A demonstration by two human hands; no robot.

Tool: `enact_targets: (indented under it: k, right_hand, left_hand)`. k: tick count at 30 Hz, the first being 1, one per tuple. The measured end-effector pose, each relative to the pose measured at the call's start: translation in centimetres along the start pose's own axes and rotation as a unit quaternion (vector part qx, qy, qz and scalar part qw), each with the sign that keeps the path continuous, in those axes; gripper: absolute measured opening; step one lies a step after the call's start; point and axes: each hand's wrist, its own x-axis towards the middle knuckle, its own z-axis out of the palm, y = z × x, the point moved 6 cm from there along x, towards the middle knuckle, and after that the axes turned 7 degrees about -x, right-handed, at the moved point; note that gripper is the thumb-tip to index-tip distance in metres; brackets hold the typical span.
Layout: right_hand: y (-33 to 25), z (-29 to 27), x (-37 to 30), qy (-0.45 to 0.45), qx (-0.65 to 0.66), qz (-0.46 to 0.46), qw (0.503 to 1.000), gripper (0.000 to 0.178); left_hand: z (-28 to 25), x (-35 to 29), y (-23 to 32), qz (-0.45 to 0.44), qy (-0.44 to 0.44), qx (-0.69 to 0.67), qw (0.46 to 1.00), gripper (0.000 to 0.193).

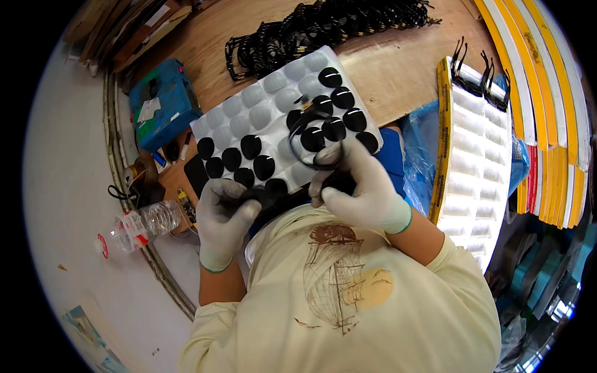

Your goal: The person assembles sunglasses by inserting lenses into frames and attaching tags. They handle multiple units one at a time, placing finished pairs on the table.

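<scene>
My left hand [225, 217], in a white glove, is closed with thumb and fingers around a blurred dark piece [268, 196]; its kind is hard to make out. Wrapped round a black glasses frame [295, 144] is my gloved right hand [365, 189]. The frame's thin loop rises over the tray, smeared by motion, and my fingers hide part of it. Just beyond both hands lies a white tray [283, 119] with rows of round hollows. Several round black lenses [251, 147] sit in its near and right-hand hollows, while others show only white.
A heap of black glasses frames [292, 38] lies at the back of the wooden table [398, 81]. At right stands a white compartment tray [476, 168] with frames at its far end. A blue case [163, 102] and a clear plastic bottle [146, 225] are at left.
</scene>
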Motion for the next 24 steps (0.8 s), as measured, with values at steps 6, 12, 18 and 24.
enact_targets:
  k: [6,12,18,24]
  right_hand:
    - [-0.4,3.7,1.0,-0.083,-0.168,-0.086,0.979,0.030]
    - [0.2,5.4,0.4,-0.114,-0.099,-0.036,0.988,0.029]
    - [1.1,5.1,0.0,-0.135,-0.076,-0.015,0.988,0.015]
    - [1.3,5.5,0.3,-0.213,-0.085,-0.004,0.973,0.017]
  left_hand:
    - [-0.1,-0.3,0.6,-0.052,-0.072,-0.252,0.964,0.035]
    - [0.2,-0.6,-1.4,-0.019,-0.027,-0.157,0.987,0.026]
    - [0.9,-0.5,-1.8,-0.095,-0.113,-0.288,0.946,0.034]
    - [-0.1,-1.0,-2.7,-0.126,-0.190,-0.280,0.933,0.025]
